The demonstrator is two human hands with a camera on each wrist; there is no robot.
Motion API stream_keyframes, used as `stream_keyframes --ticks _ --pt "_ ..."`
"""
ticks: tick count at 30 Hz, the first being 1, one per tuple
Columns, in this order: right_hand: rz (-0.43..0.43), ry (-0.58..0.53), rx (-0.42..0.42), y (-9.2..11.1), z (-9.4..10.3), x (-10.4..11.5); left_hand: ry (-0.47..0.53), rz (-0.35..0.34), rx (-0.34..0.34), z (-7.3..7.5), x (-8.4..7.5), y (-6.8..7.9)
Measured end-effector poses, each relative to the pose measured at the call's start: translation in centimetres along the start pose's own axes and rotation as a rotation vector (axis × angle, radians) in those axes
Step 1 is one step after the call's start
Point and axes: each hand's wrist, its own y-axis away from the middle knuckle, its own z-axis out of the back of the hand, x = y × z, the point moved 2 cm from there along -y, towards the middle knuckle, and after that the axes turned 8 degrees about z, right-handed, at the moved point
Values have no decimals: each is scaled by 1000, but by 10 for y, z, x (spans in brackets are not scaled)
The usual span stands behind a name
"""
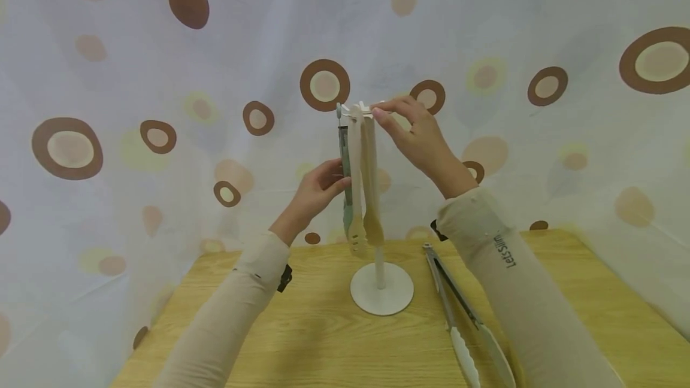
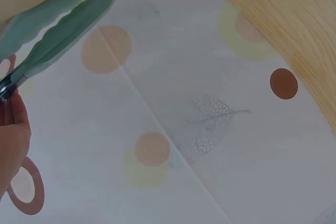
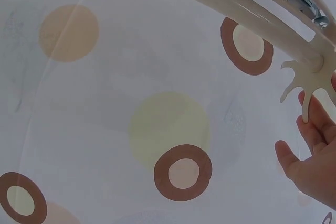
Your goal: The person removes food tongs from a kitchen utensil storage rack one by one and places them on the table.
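Note:
A white utensil stand point(image 1: 381, 292) rises from a round base, with a hooked top point(image 3: 307, 80). Green-tipped tongs point(image 2: 68, 32) with metal arms hang at its left side. My left hand point(image 1: 318, 191) pinches these tongs around their middle, fingers behind and thumb in front. Beside them hang a beige slotted turner point(image 1: 357, 235) and a tan spoon point(image 1: 373, 226). At the top, my right hand point(image 1: 423, 136) pinches one of the stand's hooks between thumb and fingers. Its lower fingers spread below the hooks in the right wrist view.
Larger tongs point(image 1: 463, 301) with pale scalloped tips lie slightly spread on the wooden table point(image 1: 302, 340), right of the stand's base and near my right sleeve. A white curtain point(image 1: 269, 29) with brown and yellow circles hangs behind the table.

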Motion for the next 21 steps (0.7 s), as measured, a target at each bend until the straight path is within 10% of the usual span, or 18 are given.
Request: stream_keyframes --ticks 21 --pt "-10 26 36 -1 4 1 -56 124 -128 10 14 7"
